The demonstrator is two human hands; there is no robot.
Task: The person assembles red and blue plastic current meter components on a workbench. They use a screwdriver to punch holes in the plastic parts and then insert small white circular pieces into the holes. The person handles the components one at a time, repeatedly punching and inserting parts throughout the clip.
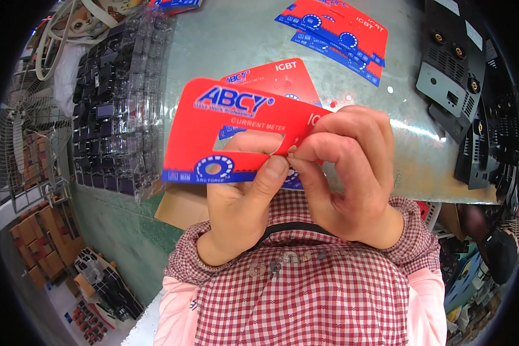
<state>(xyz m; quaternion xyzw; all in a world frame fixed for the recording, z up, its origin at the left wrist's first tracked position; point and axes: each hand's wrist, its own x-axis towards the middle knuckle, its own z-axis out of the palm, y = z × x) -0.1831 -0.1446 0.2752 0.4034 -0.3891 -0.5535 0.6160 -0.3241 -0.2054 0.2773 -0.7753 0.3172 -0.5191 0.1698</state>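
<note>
My left hand [239,202] is closed on a red and blue faceplate label [181,127], thumb in front and fingers behind. One finger shows through the label's rectangular window, and a round hole sits in the blue dial print at lower left. My right hand [352,167] pinches thumb and forefinger together at the label, just right of the window, beside my left thumb. A tiny piece seems to be at those fingertips, too small to name. The right hand covers the label's right part. Behind it, another such label [297,72] lies on the metal table [213,34].
More red and blue labels [363,34] lie overlapped at the far side. Small round bits [390,89] are scattered on the table. Black panels with vents [452,69] stand at the right. Clear plastic trays of dark parts [106,109] are at the left, near a wire fan [26,132].
</note>
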